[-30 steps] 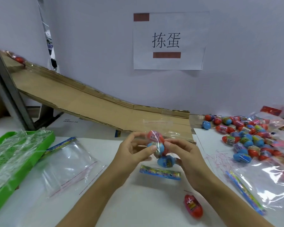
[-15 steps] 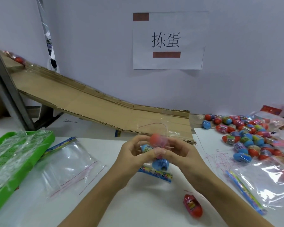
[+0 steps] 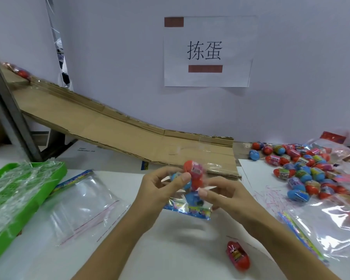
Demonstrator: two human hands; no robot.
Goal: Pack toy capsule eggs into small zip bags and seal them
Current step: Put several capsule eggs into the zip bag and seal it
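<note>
A small clear zip bag [image 3: 190, 207] with a colourful printed header hangs between my hands above the white table. It holds a red egg [image 3: 194, 168] at the top and blue eggs below. My left hand [image 3: 160, 190] pinches the bag's left side with thumb and fingers. My right hand [image 3: 226, 193] pinches its right side. A loose red egg [image 3: 237, 255] lies on the table near my right forearm. A pile of red and blue capsule eggs [image 3: 303, 170] spreads at the right.
Empty clear zip bags [image 3: 83, 201] lie left of my hands, more bags [image 3: 331, 225] at the right. A green plastic basket [image 3: 18, 195] with plastic film sits far left. A cardboard ramp [image 3: 109, 130] slopes down along the wall behind.
The bag with the eggs has turned in my hands; its printed header now hangs lower and faces me. My hands have spread slightly apart along the bag.
</note>
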